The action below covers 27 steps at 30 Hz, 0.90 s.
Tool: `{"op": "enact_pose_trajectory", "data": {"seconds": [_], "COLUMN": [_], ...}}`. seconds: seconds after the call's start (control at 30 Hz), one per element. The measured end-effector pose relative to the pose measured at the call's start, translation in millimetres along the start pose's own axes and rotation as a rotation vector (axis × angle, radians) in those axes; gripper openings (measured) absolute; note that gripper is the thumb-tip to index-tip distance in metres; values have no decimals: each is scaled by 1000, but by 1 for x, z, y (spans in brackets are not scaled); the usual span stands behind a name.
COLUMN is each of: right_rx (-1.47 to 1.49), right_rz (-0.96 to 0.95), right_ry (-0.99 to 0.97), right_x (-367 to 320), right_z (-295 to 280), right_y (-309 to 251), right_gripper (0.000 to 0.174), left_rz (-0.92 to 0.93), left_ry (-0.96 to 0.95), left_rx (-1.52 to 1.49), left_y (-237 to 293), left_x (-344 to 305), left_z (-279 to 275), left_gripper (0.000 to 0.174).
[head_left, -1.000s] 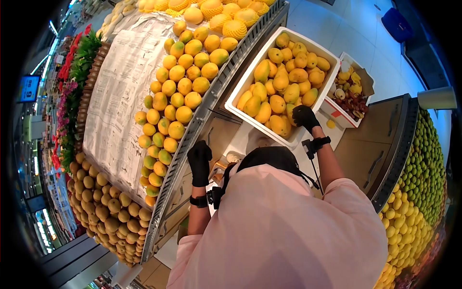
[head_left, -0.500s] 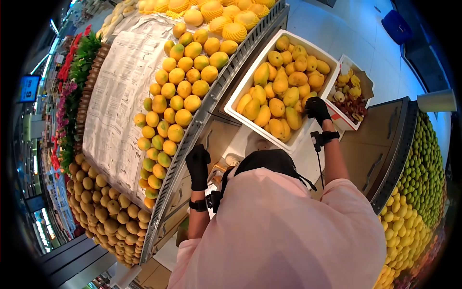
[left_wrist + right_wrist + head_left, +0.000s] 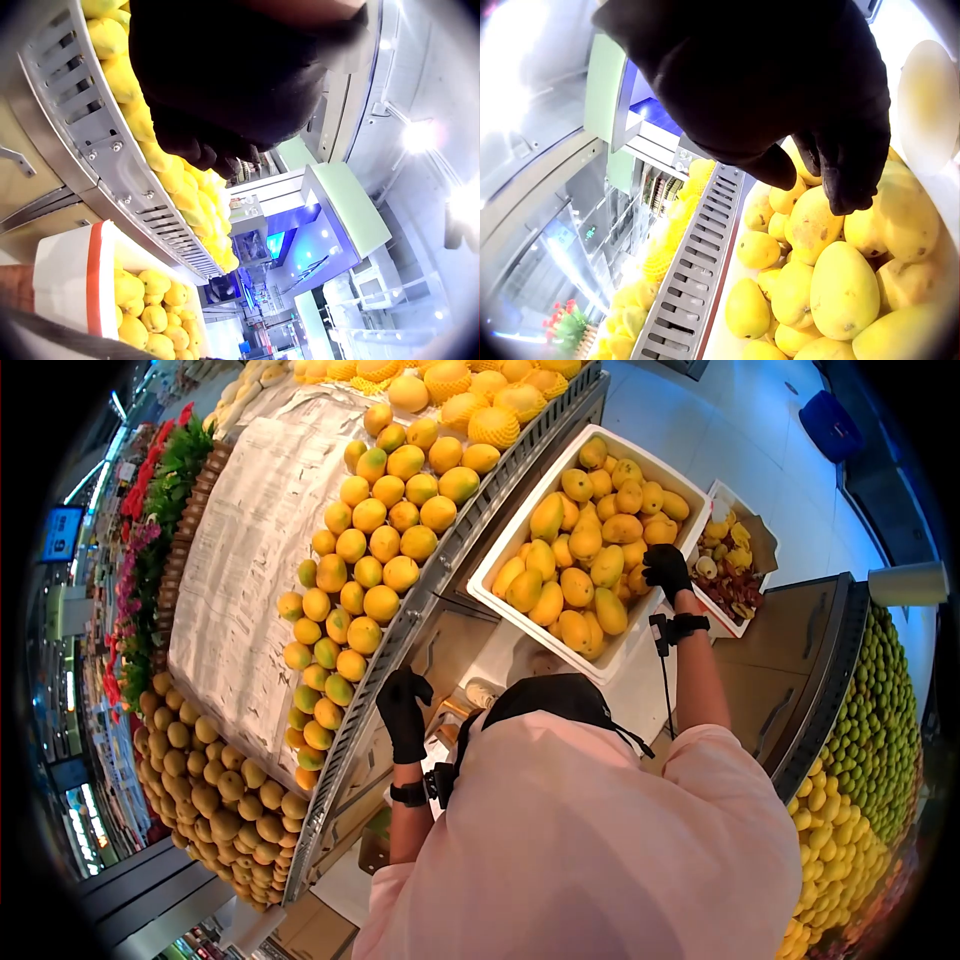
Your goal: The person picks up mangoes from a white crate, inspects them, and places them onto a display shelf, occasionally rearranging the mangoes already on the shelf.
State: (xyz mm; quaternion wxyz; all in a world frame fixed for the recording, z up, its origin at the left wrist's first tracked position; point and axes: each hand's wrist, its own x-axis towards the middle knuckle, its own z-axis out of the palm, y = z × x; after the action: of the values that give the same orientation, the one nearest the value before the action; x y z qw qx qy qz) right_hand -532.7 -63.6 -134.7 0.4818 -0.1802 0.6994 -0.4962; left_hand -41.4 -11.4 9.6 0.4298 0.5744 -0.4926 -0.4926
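The white foam box was apparently set beside the display stand so that its loose mangoes could be reached easily. Left of the box, further mangoes were laid in rows, probably to be kept steady. The right hand was lowered over the box's right part, its fingers unclenched; nothing was seen grasped, and contact could not be told. The left hand, left of the box, was held loosely bent, empty. Brown specks were revealed only by the right wrist view; an orange-red band on the box, by the left.
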Motion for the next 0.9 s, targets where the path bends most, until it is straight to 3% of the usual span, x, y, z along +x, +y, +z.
{"op": "enact_pose_trajectory", "data": {"seconds": [0.13,0.27,0.33,0.4,0.5,0.6,0.73,0.9], "right_rx": [-90,-595,-108,-215,-144,-201,-345,-488], "right_rz": [40,-351,6,88,241,242,277,282], "right_ry": [-179,-292,-308,-366,-460,-526,-452,-467], "right_x": [16,30,-12,-24,-26,-30,-18,-26], "right_z": [9,36,61,82,108,131,161,187], "right_y": [13,43,13,4,10,17,47,49], "right_gripper": [14,15,18,16,20,24,36,60], "left_rz": [94,119,103,83,83,71,43,25], "left_ry": [40,54,59,65,65,59,59,82], "left_rx": [78,109,96,100,136,122,59,34], "left_y": [-4,-3,-6,-8,-6,-9,-21,-31], "left_x": [4,5,6,6,5,2,-3,-11], "left_z": [0,-1,-3,-5,-8,-11,-12,-13], "left_gripper": [29,29,31,31,32,33,36,37]}}
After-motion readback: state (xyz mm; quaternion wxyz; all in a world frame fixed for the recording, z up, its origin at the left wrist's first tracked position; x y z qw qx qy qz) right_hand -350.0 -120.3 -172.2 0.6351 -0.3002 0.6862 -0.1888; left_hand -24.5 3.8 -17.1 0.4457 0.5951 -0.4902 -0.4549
